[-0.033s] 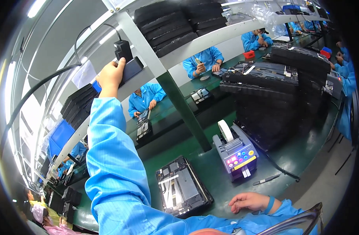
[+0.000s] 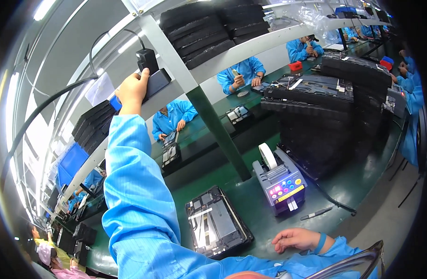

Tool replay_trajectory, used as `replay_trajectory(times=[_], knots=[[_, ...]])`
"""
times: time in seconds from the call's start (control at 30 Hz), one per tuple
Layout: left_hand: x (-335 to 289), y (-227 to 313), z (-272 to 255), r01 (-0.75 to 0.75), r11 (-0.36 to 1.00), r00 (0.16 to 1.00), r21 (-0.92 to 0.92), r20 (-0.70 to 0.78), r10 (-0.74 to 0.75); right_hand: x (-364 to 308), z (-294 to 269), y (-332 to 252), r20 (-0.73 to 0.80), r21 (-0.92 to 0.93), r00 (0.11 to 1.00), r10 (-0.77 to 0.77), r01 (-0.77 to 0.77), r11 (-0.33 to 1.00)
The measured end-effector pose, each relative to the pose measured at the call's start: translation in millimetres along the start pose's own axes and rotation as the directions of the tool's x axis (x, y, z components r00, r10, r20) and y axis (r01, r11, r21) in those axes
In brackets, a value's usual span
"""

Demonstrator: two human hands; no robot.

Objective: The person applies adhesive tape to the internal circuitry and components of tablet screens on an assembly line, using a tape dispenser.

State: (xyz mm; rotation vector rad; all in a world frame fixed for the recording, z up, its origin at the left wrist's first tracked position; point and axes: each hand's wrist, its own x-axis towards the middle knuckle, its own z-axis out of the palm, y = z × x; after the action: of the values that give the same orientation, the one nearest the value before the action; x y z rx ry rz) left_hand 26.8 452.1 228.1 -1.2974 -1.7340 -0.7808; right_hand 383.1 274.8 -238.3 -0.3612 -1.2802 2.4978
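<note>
My left hand (image 2: 132, 91) is raised to the shelf, its fingers wrapped over a dark box-shaped block (image 2: 157, 84) with the thumb on top. A black power adapter (image 2: 147, 59) with a cable stands on that block, right by the thumb. My right hand (image 2: 297, 239), with a blue band at the wrist, hovers or rests low at the table's near side; its fingers are loosely curled, the thumb apart, nothing in them. Between my arms lies a stack of flat black device housings (image 2: 218, 221) with white strips on top. A grey tape dispenser (image 2: 281, 181) with lit buttons stands behind my right hand.
A black pen-like tool (image 2: 316, 213) lies by the dispenser's cable. Tall stacks of black trays (image 2: 311, 90) stand at the right. A green-and-white post (image 2: 218, 128) carries the shelf, which holds more black trays (image 2: 195, 35). Co-workers in blue (image 2: 241, 74) sit across the table.
</note>
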Motion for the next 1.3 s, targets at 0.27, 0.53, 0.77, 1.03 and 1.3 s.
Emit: replay_trajectory(times=[0.27,0.53,0.77,1.03,1.3], knots=[[13,10,23,-0.035,0.996,0.998,-0.081,-0.052,0.030,3,-3,3,-0.006,0.090,0.999,-0.034,0.034,0.995],[18,2,56,-0.143,0.985,0.961,-0.094,-0.252,0.116,4,-2,0,0.000,0.133,1.000,-0.017,0.017,0.991],[-16,-8,52,0.136,0.971,0.867,-0.198,-0.451,-0.214,2,2,-3,-0.009,0.167,1.000,-0.023,0.025,0.986],[-111,18,-79,-0.537,0.730,0.745,-0.423,-0.644,0.175,6,0,-5,0.001,0.165,0.997,-0.078,0.077,0.983],[-110,39,-232,-0.555,0.544,0.824,-0.630,-0.505,0.257,8,-3,-4,-0.045,0.154,0.993,-0.111,0.117,0.981]])
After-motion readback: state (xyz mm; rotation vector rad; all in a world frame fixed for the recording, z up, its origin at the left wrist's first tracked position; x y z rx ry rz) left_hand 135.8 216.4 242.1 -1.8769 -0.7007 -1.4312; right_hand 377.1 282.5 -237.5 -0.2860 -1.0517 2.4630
